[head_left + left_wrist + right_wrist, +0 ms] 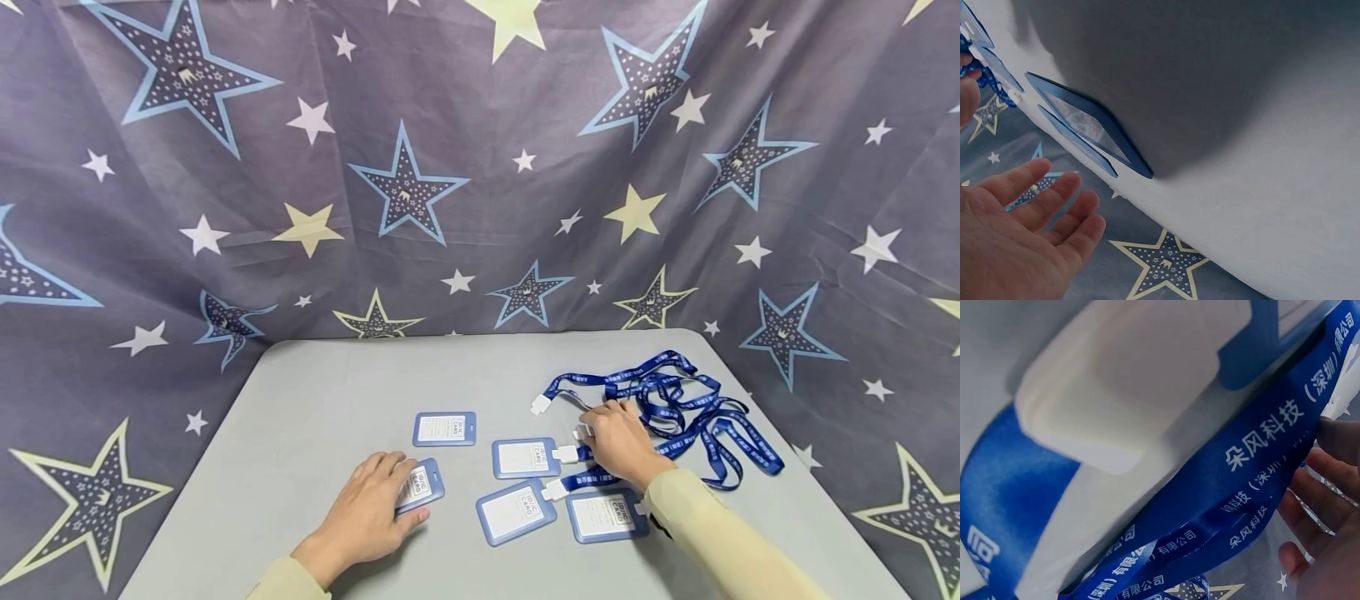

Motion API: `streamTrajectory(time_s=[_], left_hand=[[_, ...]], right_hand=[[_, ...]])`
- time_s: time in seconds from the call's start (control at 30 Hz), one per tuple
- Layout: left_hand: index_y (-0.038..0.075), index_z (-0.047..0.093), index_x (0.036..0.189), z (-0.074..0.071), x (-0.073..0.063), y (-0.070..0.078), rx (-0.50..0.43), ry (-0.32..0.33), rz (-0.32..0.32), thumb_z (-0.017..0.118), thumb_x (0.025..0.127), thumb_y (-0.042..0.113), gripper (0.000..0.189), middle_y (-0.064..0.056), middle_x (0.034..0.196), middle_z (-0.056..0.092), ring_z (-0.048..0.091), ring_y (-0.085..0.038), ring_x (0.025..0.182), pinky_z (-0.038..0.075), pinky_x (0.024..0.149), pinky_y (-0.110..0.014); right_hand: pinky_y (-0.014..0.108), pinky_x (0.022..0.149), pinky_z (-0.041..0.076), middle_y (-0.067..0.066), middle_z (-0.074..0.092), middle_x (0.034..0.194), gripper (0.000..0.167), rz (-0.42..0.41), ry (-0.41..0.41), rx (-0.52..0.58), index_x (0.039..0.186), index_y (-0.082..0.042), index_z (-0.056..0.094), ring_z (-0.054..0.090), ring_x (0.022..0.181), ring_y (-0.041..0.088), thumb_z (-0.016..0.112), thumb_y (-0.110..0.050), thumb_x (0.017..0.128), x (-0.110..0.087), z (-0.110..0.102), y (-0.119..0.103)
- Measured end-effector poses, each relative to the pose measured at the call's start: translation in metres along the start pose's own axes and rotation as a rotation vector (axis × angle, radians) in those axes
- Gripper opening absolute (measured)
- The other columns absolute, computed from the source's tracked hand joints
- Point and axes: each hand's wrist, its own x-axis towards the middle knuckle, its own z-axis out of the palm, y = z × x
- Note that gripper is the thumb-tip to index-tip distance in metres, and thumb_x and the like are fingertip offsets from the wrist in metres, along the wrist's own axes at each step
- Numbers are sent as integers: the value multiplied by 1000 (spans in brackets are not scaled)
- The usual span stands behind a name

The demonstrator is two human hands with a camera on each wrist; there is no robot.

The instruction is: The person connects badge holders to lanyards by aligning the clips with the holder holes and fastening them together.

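Note:
My left hand [367,510] hovers over a blue ID card holder [422,485], partly covering it in the head view. In the left wrist view its fingers are relaxed and apart from the holder [1088,122]. With thumb and fingertips, my right hand [621,437] pinches a blue lanyard [1266,425] near its white clip [582,432]; part of the grip is hidden. Lanyard clips meet a middle card holder [523,458] and a nearer one [516,512]. The holder under my right wrist [606,517] has its clip end partly covered by the sleeve.
Another card holder [444,428] lies farther back, without a strap on it. A tangle of blue lanyards [675,404] spreads over the right of the grey table [315,400], one white clip [540,404] pointing left. A star-patterned cloth [480,250] hangs behind the table.

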Motion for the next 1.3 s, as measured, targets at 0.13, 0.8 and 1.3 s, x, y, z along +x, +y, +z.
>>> streamTrajectory(time_s=[0.13, 0.8, 1.3], left_hand=[[3, 59, 139, 1, 0, 0, -3, -1, -4, 79, 86, 46, 71, -17, 140, 58, 49, -36, 133, 34, 117, -53], [3, 59, 140, 4, -1, 1, -2, -12, -19, 79, 86, 47, 72, -17, 142, 56, 48, -36, 135, 33, 118, -53], [3, 59, 139, 4, -2, -4, -13, -10, -25, 80, 86, 45, 71, -17, 140, 57, 48, -36, 134, 34, 117, -53]], right_hand=[[47, 85, 41, 7, 76, 105, 32, 9, -61, -4, 109, -6, 76, 60, 92, 27, 84, -8, 79, 2, -1, -1], [48, 83, 38, 5, 73, 93, 34, 81, -208, -67, 99, -12, 77, 58, 88, 28, 79, 5, 69, 10, 2, -2], [47, 84, 38, 3, 71, 89, 29, 61, -164, -77, 94, -13, 76, 56, 85, 25, 78, 5, 71, 10, 6, -2]])
